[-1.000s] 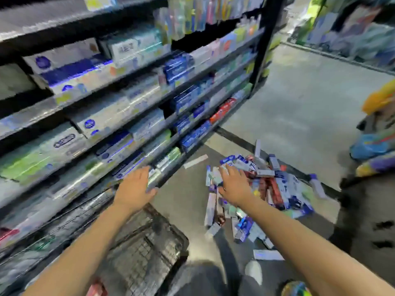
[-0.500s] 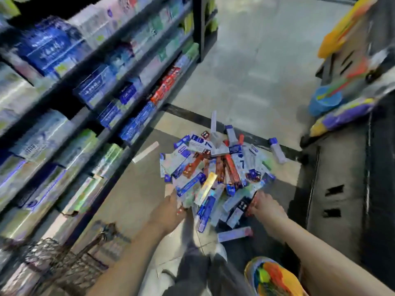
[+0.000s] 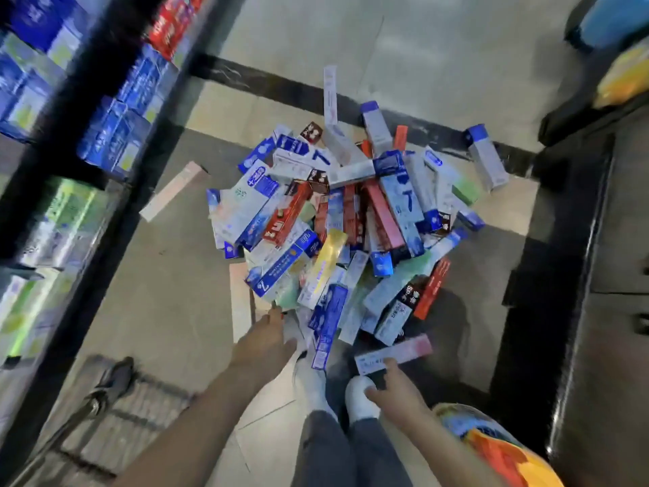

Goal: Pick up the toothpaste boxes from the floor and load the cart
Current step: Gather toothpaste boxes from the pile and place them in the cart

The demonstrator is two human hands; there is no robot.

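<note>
Directly beyond both hands: box pile (image 3: 344, 219). Right hand (image 3: 397, 388) touches pink box (image 3: 393, 355), long axis crosswise; grip unclear. Left hand (image 3: 267, 342) spread at pile's near edge.

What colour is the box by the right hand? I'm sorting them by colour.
Pink fading to white, seen in the head view: the box at the right hand.
</note>
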